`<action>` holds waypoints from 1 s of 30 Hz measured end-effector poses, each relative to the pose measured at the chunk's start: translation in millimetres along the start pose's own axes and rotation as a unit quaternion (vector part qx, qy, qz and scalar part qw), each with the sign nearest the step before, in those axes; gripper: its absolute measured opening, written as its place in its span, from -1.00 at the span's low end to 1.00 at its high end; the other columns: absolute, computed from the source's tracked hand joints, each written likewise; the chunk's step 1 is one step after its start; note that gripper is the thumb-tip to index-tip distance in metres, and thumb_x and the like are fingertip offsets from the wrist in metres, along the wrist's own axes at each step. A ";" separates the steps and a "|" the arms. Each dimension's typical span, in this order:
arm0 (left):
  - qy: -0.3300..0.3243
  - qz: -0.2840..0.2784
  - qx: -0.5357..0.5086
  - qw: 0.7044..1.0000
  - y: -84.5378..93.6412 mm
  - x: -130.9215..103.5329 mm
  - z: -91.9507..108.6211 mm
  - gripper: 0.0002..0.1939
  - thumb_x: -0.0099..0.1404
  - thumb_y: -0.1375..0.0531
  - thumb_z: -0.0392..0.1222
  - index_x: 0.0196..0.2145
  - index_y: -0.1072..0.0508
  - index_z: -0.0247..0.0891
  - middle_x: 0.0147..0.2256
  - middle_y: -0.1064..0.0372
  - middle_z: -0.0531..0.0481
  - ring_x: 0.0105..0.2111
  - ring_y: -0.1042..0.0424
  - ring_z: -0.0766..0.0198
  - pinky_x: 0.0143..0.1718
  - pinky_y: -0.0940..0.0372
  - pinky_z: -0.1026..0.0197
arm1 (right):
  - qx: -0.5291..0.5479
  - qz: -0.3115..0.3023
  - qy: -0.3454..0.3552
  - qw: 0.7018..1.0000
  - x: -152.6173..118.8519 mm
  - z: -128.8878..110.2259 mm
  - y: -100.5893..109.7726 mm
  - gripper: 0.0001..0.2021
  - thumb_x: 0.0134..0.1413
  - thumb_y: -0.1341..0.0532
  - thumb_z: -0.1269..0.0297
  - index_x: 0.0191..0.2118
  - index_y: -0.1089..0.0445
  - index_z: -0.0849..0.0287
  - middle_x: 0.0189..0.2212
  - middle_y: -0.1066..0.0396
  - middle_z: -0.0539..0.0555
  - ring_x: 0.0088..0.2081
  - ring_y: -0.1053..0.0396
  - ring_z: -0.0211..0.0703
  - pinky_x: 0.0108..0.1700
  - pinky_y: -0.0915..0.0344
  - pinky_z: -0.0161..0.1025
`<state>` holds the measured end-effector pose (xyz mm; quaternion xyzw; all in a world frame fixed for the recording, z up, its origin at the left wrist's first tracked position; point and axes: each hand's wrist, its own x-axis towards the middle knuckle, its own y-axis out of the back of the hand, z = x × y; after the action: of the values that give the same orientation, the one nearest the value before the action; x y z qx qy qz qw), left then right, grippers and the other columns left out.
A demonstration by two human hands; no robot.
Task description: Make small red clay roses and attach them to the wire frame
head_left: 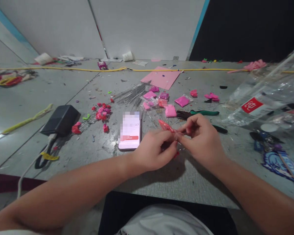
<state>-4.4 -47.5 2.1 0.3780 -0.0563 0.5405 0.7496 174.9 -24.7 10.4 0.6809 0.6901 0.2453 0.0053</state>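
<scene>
A small clear plastic packet with bright red-orange stuff in it (pixel 165 125) is pinched between my two hands, above the table's near middle. My left hand (pixel 155 150) grips the packet from the left with curled fingers. At its right end, my right hand (pixel 204 142) pinches the clear plastic between thumb and fingers. Just beyond them lie several similar packets, among them a light pink packet (pixel 171 111) and a magenta packet (pixel 182 101). Pliers with green handles (pixel 204 113) lie partly behind my right hand. A lit phone (pixel 129 132) rests left of my left hand.
Thin wires (pixel 133 94) lie in a bundle near a pink sheet (pixel 163 78). Small pink-red pieces (pixel 103 112) sit left of the phone, beside a black power adapter (pixel 61 120). Clear plastic bottles (pixel 262 106) lie at the right. A yellow cable (pixel 75 69) crosses the back.
</scene>
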 end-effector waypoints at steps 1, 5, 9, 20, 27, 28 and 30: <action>-0.015 -0.015 0.002 1.000 0.6 -0.3 0.9 -0.83 0.38 -0.12 -0.30 -0.40 -0.34 -0.26 -0.50 -0.32 0.07 -0.52 -0.24 0.38 -0.46 -0.15 0.28 | -0.014 -0.012 0.006 1.000 1.5 0.6 0.0 -0.73 -0.10 -0.39 0.42 -0.28 -0.33 0.07 -0.46 -0.34 -0.08 -0.38 -0.48 -0.16 -0.35 -0.39 -0.22; -0.036 -0.066 0.019 0.997 1.6 0.0 2.1 -0.86 0.37 -0.11 -0.31 -0.38 -0.37 -0.26 -0.43 -0.39 0.00 -0.43 -0.32 0.30 -0.40 -0.22 0.23 | -0.049 -0.109 0.058 0.991 6.2 3.9 -0.8 -0.80 0.07 -0.30 0.38 -0.14 -0.48 0.13 -0.21 -0.49 0.10 -0.22 -0.48 -0.09 -0.20 -0.44 -0.14; -0.024 -0.065 0.022 0.997 1.2 0.1 2.0 -0.86 0.41 -0.15 -0.28 -0.35 -0.38 -0.26 -0.45 -0.36 0.04 -0.46 -0.30 0.33 -0.42 -0.22 0.24 | -0.100 -0.124 0.043 0.986 7.5 4.6 1.4 -0.85 0.04 -0.31 0.47 -0.23 -0.54 0.15 -0.27 -0.56 0.08 -0.22 -0.49 -0.06 -0.17 -0.39 -0.12; 0.165 0.115 -0.161 0.966 -2.2 4.1 -8.5 -0.66 0.48 -0.18 -0.18 0.17 -0.34 -0.20 0.04 -0.45 -0.17 -0.05 -0.49 0.20 -0.14 -0.48 0.19 | 0.128 -0.244 -0.079 0.958 16.9 3.5 14.7 -0.69 0.16 -0.41 0.07 -0.04 -0.62 0.10 -0.12 -0.63 0.12 -0.18 -0.59 -0.06 -0.08 -0.58 -0.07; 0.222 0.123 -0.201 0.946 0.0 7.4 -4.1 -0.92 0.33 -0.33 -0.21 -0.28 -0.61 -0.25 -0.29 -0.61 -0.03 -0.28 -0.58 0.24 -0.21 -0.48 0.20 | 0.135 -0.206 -0.104 0.964 15.5 5.3 16.2 -0.82 0.05 -0.50 0.16 -0.27 -0.60 0.10 -0.42 -0.61 0.03 -0.40 -0.57 -0.15 -0.28 -0.58 -0.20; 0.224 0.116 -0.210 0.945 0.9 7.4 -3.5 -0.92 0.32 -0.34 -0.20 -0.30 -0.63 -0.24 -0.31 -0.62 -0.02 -0.29 -0.59 0.23 -0.21 -0.49 0.19 | 0.127 -0.199 -0.102 0.966 14.2 3.1 15.9 -0.82 0.02 -0.51 0.18 -0.32 -0.57 0.11 -0.48 -0.58 0.00 -0.44 -0.54 -0.18 -0.35 -0.55 -0.24; 0.224 0.090 -0.237 0.941 2.4 7.6 -3.0 -0.90 0.33 -0.34 -0.18 -0.30 -0.64 -0.24 -0.32 -0.63 -0.01 -0.28 -0.60 0.23 -0.19 -0.50 0.18 | 0.125 -0.184 -0.099 0.970 11.8 -1.2 15.0 -0.77 -0.04 -0.54 0.20 -0.41 -0.51 0.12 -0.56 -0.51 -0.03 -0.53 -0.46 -0.22 -0.46 -0.47 -0.28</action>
<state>-4.3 -39.6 5.0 0.0518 -0.0476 0.6472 0.7590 187.7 -14.7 20.5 0.5584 0.8247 0.0833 0.0332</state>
